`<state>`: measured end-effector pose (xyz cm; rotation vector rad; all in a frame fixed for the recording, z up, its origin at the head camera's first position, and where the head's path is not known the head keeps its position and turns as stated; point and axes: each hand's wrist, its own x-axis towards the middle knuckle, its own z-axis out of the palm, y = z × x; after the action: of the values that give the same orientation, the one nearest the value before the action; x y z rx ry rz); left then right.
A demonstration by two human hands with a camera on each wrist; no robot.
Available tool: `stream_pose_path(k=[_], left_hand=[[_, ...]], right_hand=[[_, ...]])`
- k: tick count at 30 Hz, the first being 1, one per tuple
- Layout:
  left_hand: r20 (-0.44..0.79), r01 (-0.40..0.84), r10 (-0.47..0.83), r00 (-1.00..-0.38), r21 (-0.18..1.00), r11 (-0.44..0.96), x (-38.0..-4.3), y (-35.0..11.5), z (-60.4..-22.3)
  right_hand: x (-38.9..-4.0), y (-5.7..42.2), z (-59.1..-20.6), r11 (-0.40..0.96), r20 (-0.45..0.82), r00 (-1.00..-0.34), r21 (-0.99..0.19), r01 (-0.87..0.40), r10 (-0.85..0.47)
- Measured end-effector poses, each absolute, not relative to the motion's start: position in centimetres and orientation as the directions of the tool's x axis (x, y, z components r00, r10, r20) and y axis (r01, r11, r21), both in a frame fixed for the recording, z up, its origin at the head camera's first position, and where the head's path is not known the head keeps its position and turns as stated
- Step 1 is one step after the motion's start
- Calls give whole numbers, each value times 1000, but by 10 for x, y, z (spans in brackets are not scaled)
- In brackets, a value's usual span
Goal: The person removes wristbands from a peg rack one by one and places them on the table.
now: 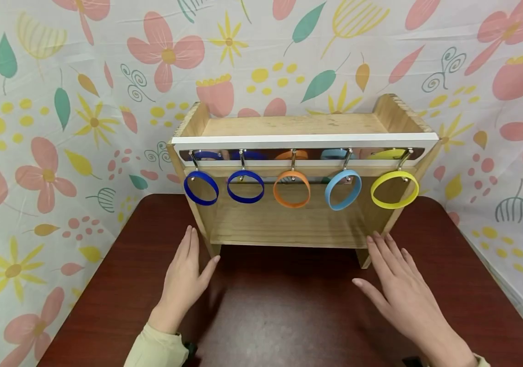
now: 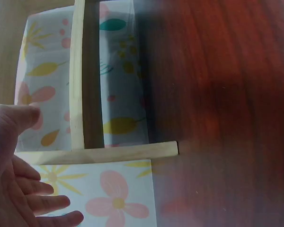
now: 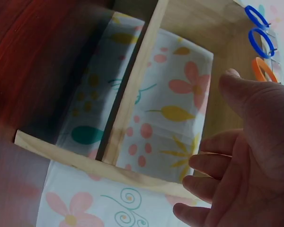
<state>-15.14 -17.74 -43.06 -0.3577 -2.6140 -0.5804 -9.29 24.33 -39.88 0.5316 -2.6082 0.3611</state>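
Left hand (image 1: 182,285) and right hand (image 1: 401,288), fingers (image 1: 382,255) extended, flank the wooden shelf (image 1: 288,221).

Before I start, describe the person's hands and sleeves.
The left hand and right hand are bare: no gloves or rings show. The left sleeve is pale greenish-beige; only a sliver of the right sleeve shows, similarly pale. Something black, too cut off to identify, shows at each wrist.

Rings (image 1: 292,205), left to right: two dark blue, orange, light blue, yellow. Shelf (image 1: 288,224): pale wood. Table (image 1: 279,326): red-brown. Far cloth (image 1: 261,51): white, pink-yellow-green floral. Near left sleeve (image 1: 156,349): seemingly pale green.
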Motion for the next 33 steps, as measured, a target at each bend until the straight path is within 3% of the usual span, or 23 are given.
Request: stream_pose_path(k=[14, 21, 33], left_hand=[[412, 261, -20, -911, 614, 745, -183, -168, -423], [309, 182, -97, -946, 756, 629, -195, -164, -421], [206, 62, -164, -965, 784, 618, -215, -161, -429]], right_hand=[[-94, 236, -396, 884, 466, -823, -160, -439, -324], [-95, 233, -395, 878, 463, -821, -164, -450, -335], [-97, 225, -394, 874, 474, -813, -163, -458, -338]])
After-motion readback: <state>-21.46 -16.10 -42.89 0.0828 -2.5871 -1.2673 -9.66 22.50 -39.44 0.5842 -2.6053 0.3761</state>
